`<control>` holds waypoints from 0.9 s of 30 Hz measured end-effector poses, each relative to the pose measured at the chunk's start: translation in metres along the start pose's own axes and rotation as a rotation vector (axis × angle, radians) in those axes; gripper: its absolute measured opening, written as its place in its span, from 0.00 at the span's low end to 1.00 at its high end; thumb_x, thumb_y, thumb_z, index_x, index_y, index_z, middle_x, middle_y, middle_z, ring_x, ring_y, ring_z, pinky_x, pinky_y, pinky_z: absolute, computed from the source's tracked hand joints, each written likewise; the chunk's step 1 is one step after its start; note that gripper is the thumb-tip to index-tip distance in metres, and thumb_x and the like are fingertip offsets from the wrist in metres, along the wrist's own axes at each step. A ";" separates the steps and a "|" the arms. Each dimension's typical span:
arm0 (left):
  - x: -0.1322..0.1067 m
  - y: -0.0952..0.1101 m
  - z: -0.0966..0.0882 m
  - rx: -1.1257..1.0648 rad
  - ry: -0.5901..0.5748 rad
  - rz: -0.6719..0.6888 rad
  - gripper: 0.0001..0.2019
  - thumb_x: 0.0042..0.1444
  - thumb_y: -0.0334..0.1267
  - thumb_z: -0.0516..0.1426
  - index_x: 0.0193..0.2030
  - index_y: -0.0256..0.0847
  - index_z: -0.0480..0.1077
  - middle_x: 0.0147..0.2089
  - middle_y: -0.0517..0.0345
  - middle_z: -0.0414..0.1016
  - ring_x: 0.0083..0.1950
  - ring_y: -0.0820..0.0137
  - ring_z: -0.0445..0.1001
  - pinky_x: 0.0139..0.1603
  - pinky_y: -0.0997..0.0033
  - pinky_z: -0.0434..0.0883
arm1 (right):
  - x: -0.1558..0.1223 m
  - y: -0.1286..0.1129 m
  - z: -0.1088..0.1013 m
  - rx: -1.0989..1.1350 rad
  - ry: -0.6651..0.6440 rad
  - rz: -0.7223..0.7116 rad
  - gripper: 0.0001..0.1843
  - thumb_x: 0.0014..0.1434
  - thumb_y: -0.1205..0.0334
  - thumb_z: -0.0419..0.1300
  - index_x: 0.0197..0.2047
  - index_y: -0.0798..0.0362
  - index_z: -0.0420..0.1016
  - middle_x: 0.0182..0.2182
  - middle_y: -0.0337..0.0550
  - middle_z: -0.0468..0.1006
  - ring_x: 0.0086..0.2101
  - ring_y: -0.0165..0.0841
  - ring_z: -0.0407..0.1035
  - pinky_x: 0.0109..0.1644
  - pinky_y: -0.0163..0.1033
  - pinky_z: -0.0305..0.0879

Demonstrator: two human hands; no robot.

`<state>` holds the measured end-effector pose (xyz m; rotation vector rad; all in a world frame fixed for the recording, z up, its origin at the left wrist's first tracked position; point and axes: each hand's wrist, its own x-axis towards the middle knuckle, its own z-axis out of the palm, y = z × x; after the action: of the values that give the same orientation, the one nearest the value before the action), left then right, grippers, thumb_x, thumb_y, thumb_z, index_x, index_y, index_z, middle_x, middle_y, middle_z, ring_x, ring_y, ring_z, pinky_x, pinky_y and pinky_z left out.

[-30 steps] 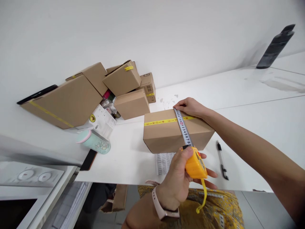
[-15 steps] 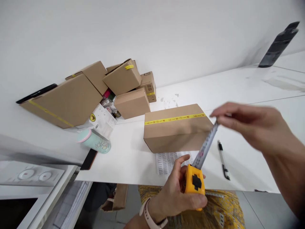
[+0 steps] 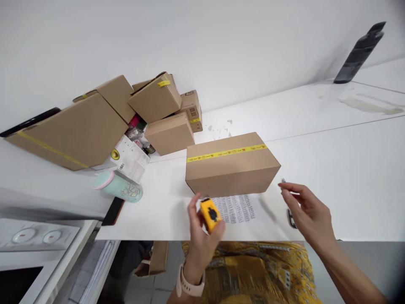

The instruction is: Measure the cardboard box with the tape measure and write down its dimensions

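Note:
My left hand (image 3: 202,236), with a pale watch strap on its wrist, grips a yellow tape measure (image 3: 211,214) above the table's front edge. No long stretch of blade shows out of its case. My right hand (image 3: 308,215) hovers over a pen (image 3: 291,219) lying on the table and hides most of it. Its thumb and index finger are loosely curled with a small gap, and I see nothing held in them. Between and beyond my hands sits a closed cardboard box (image 3: 230,166) with yellow printed tape. A printed sheet (image 3: 236,210) lies partly under the box.
Several cardboard boxes (image 3: 169,133) are stacked at the back left against the wall. Near them are a white carton (image 3: 131,162) and a mint tumbler (image 3: 122,188) with a pink rim. A dark bottle (image 3: 359,55) stands at the back right. An appliance with knobs (image 3: 38,236) is at the left.
The stretched blade no longer shows between my hands. My left hand has moved left with the tape measure; my right hand has come down over the pen, away from the box's corner.

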<state>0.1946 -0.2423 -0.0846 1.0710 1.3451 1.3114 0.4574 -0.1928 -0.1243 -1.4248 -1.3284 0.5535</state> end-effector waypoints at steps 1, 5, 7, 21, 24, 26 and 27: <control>0.007 -0.006 -0.008 -0.019 0.100 0.039 0.44 0.53 0.48 0.68 0.72 0.53 0.51 0.56 0.48 0.71 0.43 0.65 0.75 0.42 0.66 0.73 | 0.005 0.011 0.002 0.004 0.005 0.087 0.20 0.67 0.47 0.59 0.58 0.42 0.75 0.56 0.49 0.79 0.51 0.46 0.76 0.56 0.55 0.74; 0.039 -0.014 -0.036 -0.171 0.190 -0.015 0.47 0.49 0.50 0.69 0.73 0.50 0.52 0.61 0.46 0.69 0.39 0.67 0.78 0.37 0.67 0.73 | 0.025 0.033 0.013 0.106 -0.197 0.141 0.33 0.65 0.40 0.58 0.70 0.41 0.64 0.68 0.48 0.68 0.64 0.49 0.65 0.65 0.57 0.66; 0.054 -0.004 -0.043 -0.213 0.123 -0.082 0.47 0.48 0.50 0.68 0.72 0.45 0.54 0.54 0.49 0.74 0.36 0.66 0.79 0.29 0.71 0.70 | 0.037 0.027 0.019 0.146 -0.292 0.072 0.34 0.65 0.40 0.58 0.70 0.42 0.64 0.65 0.49 0.71 0.62 0.47 0.66 0.63 0.55 0.68; 0.165 0.091 -0.032 0.187 0.025 0.089 0.34 0.50 0.50 0.64 0.61 0.39 0.63 0.51 0.49 0.75 0.32 0.68 0.78 0.23 0.75 0.63 | 0.165 -0.033 0.049 -0.120 -0.281 0.190 0.28 0.61 0.45 0.60 0.58 0.52 0.78 0.55 0.52 0.79 0.46 0.45 0.74 0.47 0.47 0.70; 0.182 0.098 -0.014 0.496 0.054 0.327 0.37 0.50 0.46 0.65 0.66 0.40 0.62 0.58 0.45 0.74 0.48 0.59 0.78 0.41 0.65 0.74 | 0.169 -0.028 0.050 -0.035 -0.311 0.235 0.27 0.60 0.46 0.62 0.58 0.52 0.77 0.56 0.51 0.79 0.49 0.44 0.74 0.49 0.45 0.71; 0.190 0.101 0.003 0.779 0.035 0.440 0.38 0.51 0.43 0.64 0.69 0.42 0.62 0.59 0.45 0.74 0.56 0.53 0.75 0.55 0.55 0.71 | 0.164 -0.021 0.045 0.012 -0.261 0.229 0.28 0.61 0.45 0.61 0.58 0.52 0.75 0.55 0.51 0.79 0.48 0.42 0.74 0.47 0.44 0.71; 0.193 0.101 0.011 0.919 0.027 0.458 0.38 0.52 0.42 0.64 0.70 0.43 0.61 0.60 0.44 0.74 0.59 0.50 0.73 0.59 0.50 0.69 | 0.158 -0.016 0.041 0.006 -0.213 0.227 0.27 0.61 0.45 0.60 0.58 0.52 0.75 0.53 0.52 0.80 0.46 0.41 0.75 0.46 0.44 0.71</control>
<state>0.1693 -0.0459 0.0071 2.0796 1.8512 0.9906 0.4584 -0.0365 -0.0743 -1.5559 -1.3356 0.8782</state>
